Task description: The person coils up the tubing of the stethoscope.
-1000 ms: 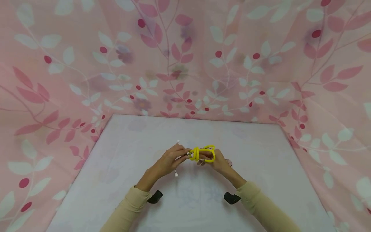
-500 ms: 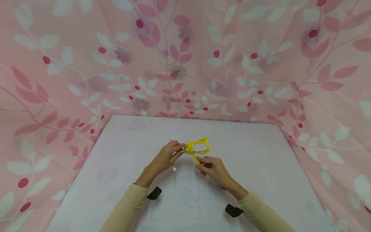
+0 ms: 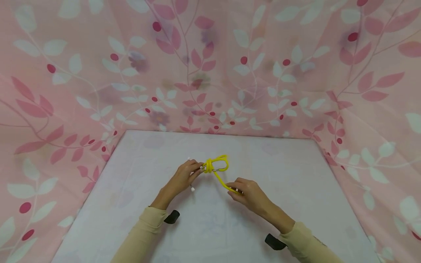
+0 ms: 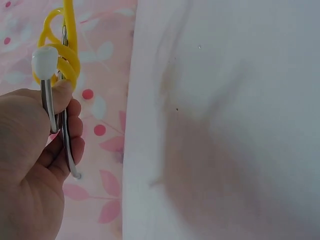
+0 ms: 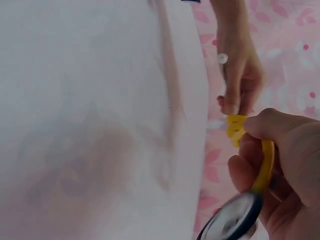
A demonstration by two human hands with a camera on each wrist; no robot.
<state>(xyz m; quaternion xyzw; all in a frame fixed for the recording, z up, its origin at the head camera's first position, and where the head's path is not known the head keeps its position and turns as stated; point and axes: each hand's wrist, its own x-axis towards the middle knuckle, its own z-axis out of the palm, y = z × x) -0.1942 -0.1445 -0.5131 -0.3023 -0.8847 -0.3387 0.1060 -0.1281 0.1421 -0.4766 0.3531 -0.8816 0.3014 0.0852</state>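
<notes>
A stethoscope with yellow tubing [image 3: 208, 165] is held above the table between both hands. My left hand [image 3: 182, 177] pinches its metal ear tubes [image 4: 65, 130] between thumb and fingers; a white ear tip [image 4: 45, 61] sticks up beside the thumb. Several turns of tubing wrap round the metal tubes just beyond those fingertips, and a loop [image 3: 227, 163] extends to the right. From the wraps a free length of tubing [image 3: 221, 182] slants down to my right hand [image 3: 251, 195], which grips it with curled fingers. The round chest piece [image 5: 232, 217] hangs below that hand in the right wrist view.
A white-covered table [image 3: 210, 233] lies below the hands. Pink leaf-patterned cloth [image 3: 210, 73] surrounds it at the back and both sides. A black device sits at the left wrist [image 3: 172, 217], and another black device [image 3: 275, 242] at the right.
My right hand has come from behind the yellow loop down and to the right, drawing out a length of tubing. My left hand has shifted slightly left with the wrapped part.
</notes>
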